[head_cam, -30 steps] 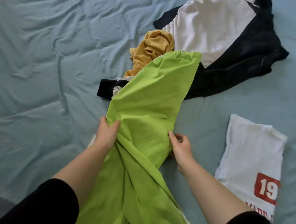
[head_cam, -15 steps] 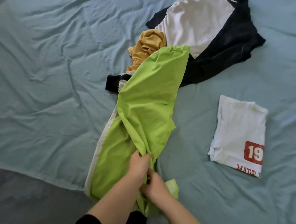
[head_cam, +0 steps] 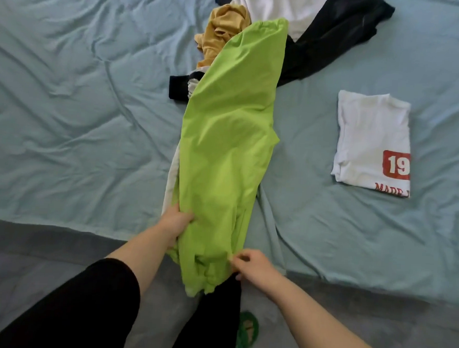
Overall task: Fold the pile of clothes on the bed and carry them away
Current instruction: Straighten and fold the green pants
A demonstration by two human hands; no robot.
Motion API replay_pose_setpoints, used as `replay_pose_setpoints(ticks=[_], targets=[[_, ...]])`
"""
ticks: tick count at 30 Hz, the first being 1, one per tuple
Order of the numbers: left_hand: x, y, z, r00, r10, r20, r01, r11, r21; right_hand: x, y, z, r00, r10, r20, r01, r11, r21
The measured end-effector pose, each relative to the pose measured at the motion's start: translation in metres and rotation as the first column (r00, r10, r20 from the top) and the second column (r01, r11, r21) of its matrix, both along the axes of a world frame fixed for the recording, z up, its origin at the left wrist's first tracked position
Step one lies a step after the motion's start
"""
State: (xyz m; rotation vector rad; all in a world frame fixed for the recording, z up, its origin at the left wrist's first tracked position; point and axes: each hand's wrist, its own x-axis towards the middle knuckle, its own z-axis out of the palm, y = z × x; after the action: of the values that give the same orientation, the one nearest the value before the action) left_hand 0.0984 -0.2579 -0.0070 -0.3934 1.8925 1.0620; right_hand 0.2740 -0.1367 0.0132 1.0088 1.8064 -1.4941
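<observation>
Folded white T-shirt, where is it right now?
In the head view, the folded white T-shirt lies on the blue sheet at the right, apart from the green garment in the middle.

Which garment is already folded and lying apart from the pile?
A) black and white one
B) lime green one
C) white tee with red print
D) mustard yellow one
C: the white tee lies as a flat rectangle alone on the bed sheet, while the green garment is stretched out, gripped by the left hand and pinched by the right hand.
</observation>
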Motion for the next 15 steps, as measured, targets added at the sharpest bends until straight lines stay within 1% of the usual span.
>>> replay_pose_setpoints(ticks=[1,2,3,5,7,9,12,13,15], targets=[[0.004,-0.007,-0.003,0.995,-0.091,-0.043,0.088,0.994,-0.071,-0.003,0.001,-0.006,0.986,-0.162,-0.022,0.164,0.984,0.076],[0.007,-0.014,-0.005,0.989,-0.132,-0.062,0.125,0.986,-0.107,-0.007,0.003,-0.012,0.952,-0.302,-0.05,0.306,0.942,0.14],[0.009,-0.02,-0.007,0.989,-0.14,-0.057,0.133,0.985,-0.11,-0.012,0.006,-0.017,0.91,-0.407,-0.08,0.415,0.894,0.17],[0.009,-0.031,-0.011,0.99,-0.139,0.004,0.139,0.988,-0.074,-0.023,0.009,-0.023,0.841,-0.528,-0.116,0.541,0.826,0.16],[0.008,-0.037,-0.013,0.985,-0.133,0.107,0.136,0.99,-0.021,-0.032,0.01,-0.029,0.794,-0.593,-0.132,0.608,0.778,0.161],[0.005,-0.039,-0.009,0.976,-0.095,0.198,0.091,0.995,0.031,-0.039,0.011,-0.033,0.753,-0.639,-0.155,0.658,0.739,0.147],[0.0,-0.037,-0.002,0.952,-0.051,0.302,0.028,0.996,0.08,-0.049,0.011,-0.036,0.69,-0.703,-0.173,0.717,0.697,0.029],[-0.001,-0.037,0.0,0.942,-0.05,0.332,0.017,0.995,0.1,-0.052,0.011,-0.037,0.689,-0.705,-0.17,0.714,0.7,-0.014],[-0.003,-0.04,0.004,0.928,-0.052,0.368,0.005,0.992,0.129,-0.059,0.01,-0.038,0.721,-0.678,-0.14,0.678,0.733,-0.056]])
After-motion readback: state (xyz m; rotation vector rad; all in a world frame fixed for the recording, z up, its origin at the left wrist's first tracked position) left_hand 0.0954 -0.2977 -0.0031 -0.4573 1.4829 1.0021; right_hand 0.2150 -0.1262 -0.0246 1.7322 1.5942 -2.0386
